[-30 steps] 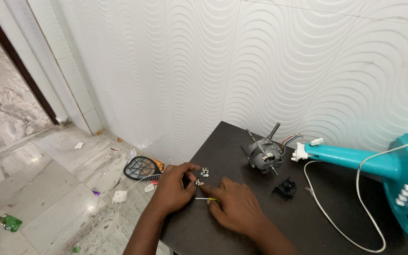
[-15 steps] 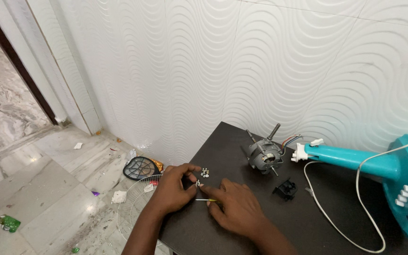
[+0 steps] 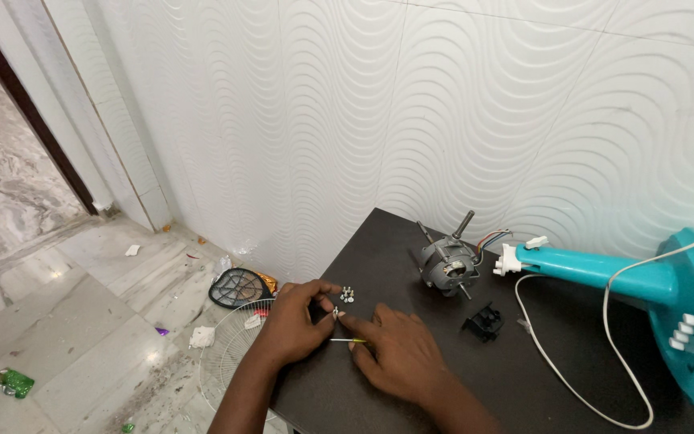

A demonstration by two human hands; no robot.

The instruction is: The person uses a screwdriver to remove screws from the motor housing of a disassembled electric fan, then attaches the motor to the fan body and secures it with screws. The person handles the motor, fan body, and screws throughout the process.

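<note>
A small metal screw point(image 3: 336, 311) is pinched between the thumb and fingertips of the left hand point(image 3: 292, 325), just above the near left corner of the dark table point(image 3: 411, 402); the right hand point(image 3: 398, 354) lies on the table just right of it, fingers closed around a thin yellow-handled screwdriver point(image 3: 349, 341) whose shaft points left toward the screw; a small cluster of loose screws point(image 3: 348, 295) sits on the table just beyond the left hand; further along the table toward the wall stands a grey fan motor point(image 3: 448, 266) with coloured wires, and near it a small black plastic part point(image 3: 483, 321); right of the motor lies a turquoise fan stand point(image 3: 644, 281), a white cord point(image 3: 572, 378) looping over the table beside it; left of the table, on the marble floor point(image 3: 58, 345), lie a wire fan guard point(image 3: 230, 362) and a black grille point(image 3: 236, 287).
</note>
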